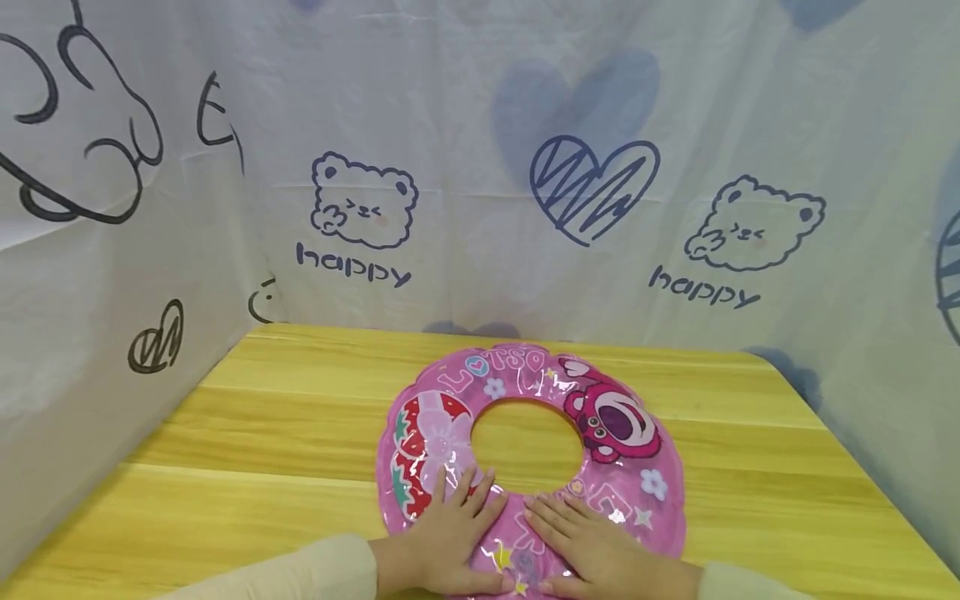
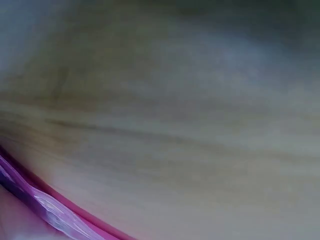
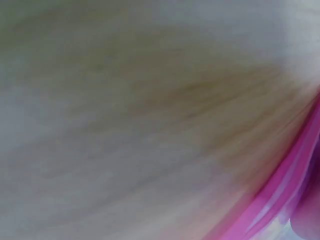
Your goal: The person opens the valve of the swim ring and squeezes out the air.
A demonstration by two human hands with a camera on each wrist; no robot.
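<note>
A pink inflatable swim ring lies flat on the wood-grain table, printed with a bear face, strawberries, flowers and letters. It looks puffed with air. My left hand rests on its near left part, fingers spread over the plastic. On the near right part lies my right hand, fingers straight and pointing toward the hole. Both thumbs point inward, close to each other. In the left wrist view only the ring's edge shows at the lower left. The right wrist view has its pink edge at the lower right.
The yellow wood-grain table reaches back to a white cloth backdrop with bear, heart and "happy" drawings. Cloth also hangs along the left and right sides.
</note>
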